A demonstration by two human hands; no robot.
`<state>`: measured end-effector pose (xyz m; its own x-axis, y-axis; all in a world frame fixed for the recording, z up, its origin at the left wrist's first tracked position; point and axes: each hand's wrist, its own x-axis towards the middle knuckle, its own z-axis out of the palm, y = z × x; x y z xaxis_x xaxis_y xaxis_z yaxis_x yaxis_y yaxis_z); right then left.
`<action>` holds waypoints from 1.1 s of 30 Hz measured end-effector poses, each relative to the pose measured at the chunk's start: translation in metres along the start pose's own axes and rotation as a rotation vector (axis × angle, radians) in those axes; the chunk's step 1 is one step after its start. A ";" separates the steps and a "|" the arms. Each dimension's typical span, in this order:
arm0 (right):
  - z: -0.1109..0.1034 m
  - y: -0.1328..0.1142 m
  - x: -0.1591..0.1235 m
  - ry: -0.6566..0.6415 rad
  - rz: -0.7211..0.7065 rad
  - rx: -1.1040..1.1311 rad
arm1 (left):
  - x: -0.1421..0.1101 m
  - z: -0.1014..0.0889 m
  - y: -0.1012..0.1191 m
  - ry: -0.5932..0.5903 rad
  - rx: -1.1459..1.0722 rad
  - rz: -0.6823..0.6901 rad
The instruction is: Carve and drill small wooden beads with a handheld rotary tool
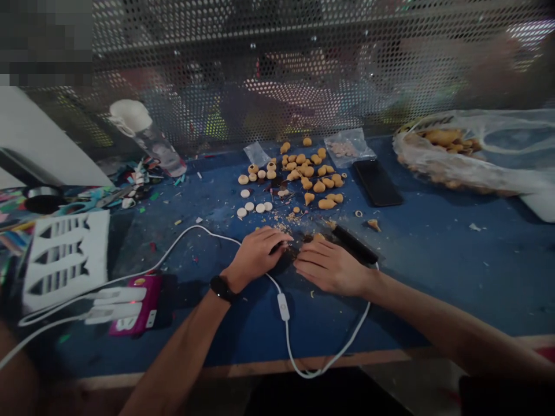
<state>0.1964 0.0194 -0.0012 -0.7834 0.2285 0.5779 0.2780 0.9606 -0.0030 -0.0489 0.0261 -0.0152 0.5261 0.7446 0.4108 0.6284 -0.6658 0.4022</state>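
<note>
Left hand point(255, 252) and right hand point(329, 267) cupped together, grip unclear; tan pieces point(310, 173) scattered on the counter point(433, 260), more in a plastic bag point(437, 151).

The only camera is sitting on the person's head and is looking forward and down across the blue desk point(433, 277). It is seeing the left hand point(255, 254) and the right hand point(329, 267) from close above, and a metal mesh point(277, 52) farther ahead.

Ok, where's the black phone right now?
In the head view, the black phone lies right of the tan pieces, just below the small plastic bag.
</note>
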 end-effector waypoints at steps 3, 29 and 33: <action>0.001 0.000 -0.001 -0.017 0.005 0.001 | 0.000 -0.001 0.001 0.021 0.005 0.015; 0.003 -0.004 0.001 0.096 -0.091 0.175 | 0.001 -0.008 0.012 0.031 0.075 0.042; 0.004 -0.004 0.002 0.072 -0.106 0.160 | -0.001 -0.008 0.011 0.015 0.053 0.001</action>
<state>0.1916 0.0162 -0.0034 -0.7604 0.1183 0.6385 0.0995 0.9929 -0.0655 -0.0464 0.0178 -0.0046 0.5184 0.7428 0.4237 0.6573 -0.6631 0.3582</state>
